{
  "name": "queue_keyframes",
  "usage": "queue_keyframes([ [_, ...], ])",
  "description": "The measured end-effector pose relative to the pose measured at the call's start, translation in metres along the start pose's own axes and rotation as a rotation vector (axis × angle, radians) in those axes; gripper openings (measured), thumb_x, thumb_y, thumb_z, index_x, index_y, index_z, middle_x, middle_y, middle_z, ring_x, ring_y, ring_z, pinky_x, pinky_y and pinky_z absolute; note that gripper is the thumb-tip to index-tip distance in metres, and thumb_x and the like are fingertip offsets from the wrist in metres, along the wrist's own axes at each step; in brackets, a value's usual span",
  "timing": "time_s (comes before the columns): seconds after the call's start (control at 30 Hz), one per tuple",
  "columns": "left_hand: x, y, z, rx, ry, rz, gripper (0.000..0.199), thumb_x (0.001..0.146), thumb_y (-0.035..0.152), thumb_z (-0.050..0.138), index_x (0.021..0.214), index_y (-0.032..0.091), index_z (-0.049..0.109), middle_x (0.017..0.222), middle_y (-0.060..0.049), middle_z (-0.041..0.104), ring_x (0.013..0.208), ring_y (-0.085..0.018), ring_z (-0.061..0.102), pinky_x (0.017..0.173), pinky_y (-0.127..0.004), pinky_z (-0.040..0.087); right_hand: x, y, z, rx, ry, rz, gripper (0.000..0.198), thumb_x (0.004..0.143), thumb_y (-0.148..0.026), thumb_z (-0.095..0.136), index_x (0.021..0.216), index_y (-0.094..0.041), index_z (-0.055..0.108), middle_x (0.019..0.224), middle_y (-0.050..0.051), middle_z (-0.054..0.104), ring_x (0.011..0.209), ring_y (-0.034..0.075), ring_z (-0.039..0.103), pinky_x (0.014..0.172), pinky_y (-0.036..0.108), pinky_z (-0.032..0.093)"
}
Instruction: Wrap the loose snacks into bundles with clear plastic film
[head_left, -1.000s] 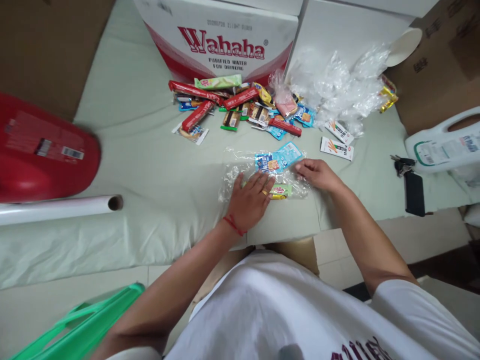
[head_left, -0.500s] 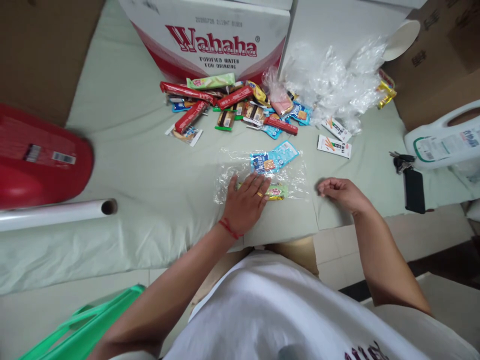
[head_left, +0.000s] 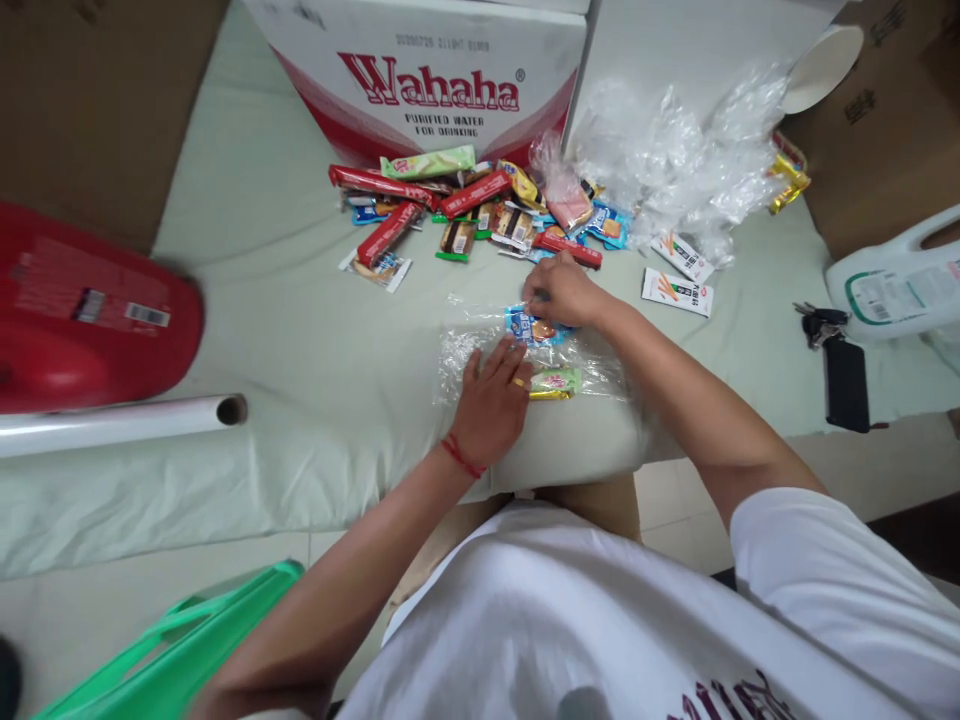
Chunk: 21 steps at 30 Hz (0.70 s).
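Observation:
My left hand [head_left: 493, 395] lies flat with its fingers spread, pressing on a clear plastic bag [head_left: 461, 345]. Beside its fingertips, a green-wrapped snack [head_left: 556, 380] and a gold-edged wrapper [head_left: 551, 394] show at the bag. A blue snack packet [head_left: 534, 326] lies at the bag's upper part. Over that packet's upper end is my right hand [head_left: 562, 288], its fingers curled inward. Whatever may be between them is hidden. Just beyond the right hand lies a red-wrapped bar [head_left: 574, 248], at the front of the snack pile.
A Wahaha carton [head_left: 450, 90] stands behind the mixed snacks. Crumpled clear bags [head_left: 675, 150] and two white snack packets [head_left: 677, 291] lie right of the pile. A red container [head_left: 97, 310] and a white roll [head_left: 120, 425] are left; a white jug [head_left: 900, 290] and black phone [head_left: 846, 383] are right.
My right hand has moved left and away from me, from the bare cloth to over the blue packet. My left hand stays on the bag.

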<state>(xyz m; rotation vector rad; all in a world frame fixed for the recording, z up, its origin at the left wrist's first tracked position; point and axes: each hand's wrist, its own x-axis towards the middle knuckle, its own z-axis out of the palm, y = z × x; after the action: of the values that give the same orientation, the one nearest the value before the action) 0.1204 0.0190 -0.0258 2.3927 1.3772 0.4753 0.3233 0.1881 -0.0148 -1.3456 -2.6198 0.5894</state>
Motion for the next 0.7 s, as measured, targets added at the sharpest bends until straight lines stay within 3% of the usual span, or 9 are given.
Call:
queue_keyframes([
  [0.07,-0.001,0.002,-0.003,0.031,0.075,-0.029,0.039,0.107,0.027,0.038,0.121,0.021,0.074,0.153,-0.013,0.060,0.153,-0.032,0.040,0.125,-0.054,0.031,-0.001,-0.002,-0.006,0.075,-0.038,-0.042,0.013,0.093,-0.028,0.072,0.097,-0.017,0.075,0.107,0.011,0.072,0.104,0.025,0.057,0.101,0.040,0.040],
  [0.17,-0.001,0.007,-0.008,0.092,0.124,-0.070,0.037,0.107,0.031,0.043,0.110,0.023,0.079,0.126,-0.014,0.070,0.127,-0.032,0.055,0.106,-0.052,0.044,-0.014,-0.011,-0.021,0.170,-0.050,-0.098,0.014,0.098,-0.027,0.063,0.100,-0.017,0.072,0.102,0.008,0.071,0.094,0.020,0.060,0.090,0.033,0.043],
  [0.27,-0.001,0.010,-0.012,0.164,0.110,-0.057,0.034,0.106,0.031,0.047,0.114,0.025,0.079,0.103,-0.014,0.070,0.104,-0.031,0.057,0.088,-0.049,0.044,-0.035,-0.028,-0.034,0.138,-0.005,-0.134,0.016,0.101,-0.026,0.057,0.100,-0.017,0.071,0.099,0.007,0.070,0.091,0.020,0.061,0.084,0.031,0.043],
  [0.4,-0.002,0.012,-0.012,0.252,0.111,-0.030,0.030,0.105,0.028,0.051,0.118,0.024,0.078,0.091,-0.012,0.068,0.094,-0.031,0.056,0.077,-0.045,0.039,-0.070,-0.060,-0.040,0.059,0.052,-0.184,0.023,0.107,-0.027,0.049,0.104,-0.019,0.071,0.105,0.009,0.073,0.098,0.022,0.067,0.082,0.031,0.046],
  [0.5,-0.004,0.010,-0.007,0.274,0.147,0.001,0.029,0.105,0.026,0.052,0.116,0.022,0.079,0.087,-0.011,0.069,0.091,-0.030,0.058,0.075,-0.044,0.038,-0.101,-0.082,-0.031,0.021,0.048,-0.190,0.026,0.110,-0.029,0.046,0.109,-0.021,0.071,0.122,0.010,0.075,0.107,0.021,0.071,0.080,0.029,0.048],
  [0.6,-0.006,0.007,-0.001,0.215,0.165,0.023,0.030,0.105,0.024,0.051,0.097,0.020,0.080,0.084,-0.012,0.070,0.092,-0.030,0.060,0.077,-0.045,0.041,-0.126,-0.092,-0.009,-0.006,0.016,-0.184,0.028,0.111,-0.029,0.044,0.114,-0.023,0.072,0.143,0.008,0.070,0.115,0.020,0.072,0.080,0.028,0.052],
  [0.7,-0.014,0.001,0.002,0.105,0.207,0.056,0.029,0.102,0.020,0.050,0.104,0.017,0.079,0.090,-0.012,0.075,0.094,-0.029,0.064,0.081,-0.045,0.045,-0.139,-0.094,0.015,-0.048,0.002,-0.131,0.028,0.111,-0.027,0.045,0.112,-0.023,0.073,0.154,0.006,0.063,0.114,0.021,0.074,0.078,0.030,0.054],
])
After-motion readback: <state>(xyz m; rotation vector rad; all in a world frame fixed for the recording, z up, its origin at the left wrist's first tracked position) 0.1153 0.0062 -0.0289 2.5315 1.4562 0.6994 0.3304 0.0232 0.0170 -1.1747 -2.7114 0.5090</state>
